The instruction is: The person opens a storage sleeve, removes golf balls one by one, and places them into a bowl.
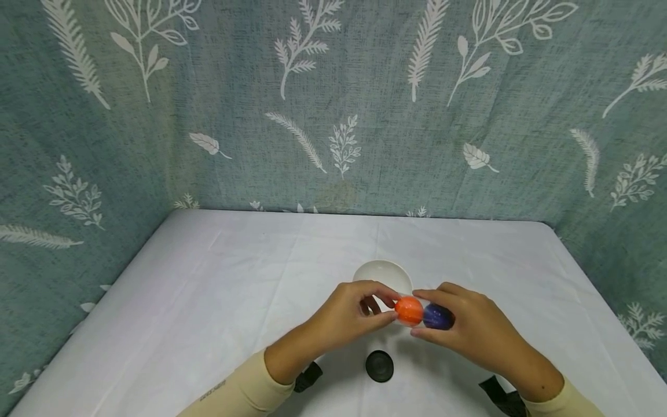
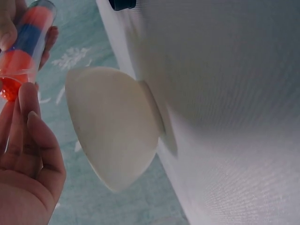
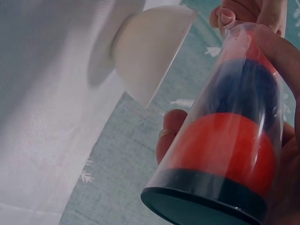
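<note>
A clear plastic tube (image 3: pixel 197 124) holds a row of orange and blue balls and has a black cap (image 3: pixel 206 197) on one end. My right hand (image 1: pixel 471 321) grips it round the side, over the blue ball (image 1: pixel 438 317). At the tube's other, open end, my left hand (image 1: pixel 344 313) pinches the orange ball (image 1: pixel 409 311) between thumb and fingertips. That ball sits right at the rim in the left wrist view. Below the hands, a round black lid (image 1: pixel 379 366) lies flat on the table.
A white bowl (image 1: pixel 383 273) stands upright on the white-covered table (image 1: pixel 234 278), just beyond both hands. Blue-green curtains (image 1: pixel 339 116) with white leaf prints surround the back and sides. Black straps (image 1: pixel 308 376) circle the wrists.
</note>
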`<state>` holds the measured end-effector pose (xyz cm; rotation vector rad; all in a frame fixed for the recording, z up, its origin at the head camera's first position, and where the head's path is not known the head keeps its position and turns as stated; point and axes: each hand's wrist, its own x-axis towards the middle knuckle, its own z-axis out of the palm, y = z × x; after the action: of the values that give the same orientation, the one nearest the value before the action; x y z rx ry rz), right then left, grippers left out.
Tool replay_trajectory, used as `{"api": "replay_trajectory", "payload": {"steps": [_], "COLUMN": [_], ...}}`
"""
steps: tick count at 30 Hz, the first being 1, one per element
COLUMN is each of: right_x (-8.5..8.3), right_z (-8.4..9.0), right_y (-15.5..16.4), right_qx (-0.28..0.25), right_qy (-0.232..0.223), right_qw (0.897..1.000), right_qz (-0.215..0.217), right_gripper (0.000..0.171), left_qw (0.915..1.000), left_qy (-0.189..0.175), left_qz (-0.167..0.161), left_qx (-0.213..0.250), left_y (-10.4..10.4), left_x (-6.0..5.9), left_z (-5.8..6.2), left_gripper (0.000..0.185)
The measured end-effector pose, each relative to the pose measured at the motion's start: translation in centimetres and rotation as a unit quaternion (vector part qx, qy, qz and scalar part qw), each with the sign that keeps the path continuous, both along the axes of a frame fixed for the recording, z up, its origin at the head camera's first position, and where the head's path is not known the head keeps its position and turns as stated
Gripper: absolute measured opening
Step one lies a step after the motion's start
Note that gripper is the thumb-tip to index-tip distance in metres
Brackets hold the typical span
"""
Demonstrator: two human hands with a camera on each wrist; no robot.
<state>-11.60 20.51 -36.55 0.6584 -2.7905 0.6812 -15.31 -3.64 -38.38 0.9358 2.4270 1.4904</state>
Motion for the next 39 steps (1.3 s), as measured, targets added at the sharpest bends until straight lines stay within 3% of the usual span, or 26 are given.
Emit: {"api": "replay_trajectory", "payload": {"steps": [16,32,39], "right_x": [0.15,-0.32,-0.18], "right_z": [-0.13,-0.31,0.15], "right_y": [0.01,-0.29,-0.06], "right_qx": [0.007,0.037,0.053], "right_qy": [0.002,0.049,0.057], "right_qw": [1.000,0.998,0.997], "right_qz": [-0.007,-0.001,-0.013], "right_gripper": [0.054,0.057,0.058], "left_qw": [1.0000,0.9982,0.9977], "left_qy": [-0.002,-0.034,-0.050], "left_qz": [-0.004,0.050,0.042], "left_qx": [-0.001,0.004,0.019], "left_y": [0.01,-0.30,-0.09], "left_x": [-0.02,-0.10,-0.14], "left_z": [-0.05,-0.22,-0.17], "left_gripper": [0.022,0.021,0.025]}}
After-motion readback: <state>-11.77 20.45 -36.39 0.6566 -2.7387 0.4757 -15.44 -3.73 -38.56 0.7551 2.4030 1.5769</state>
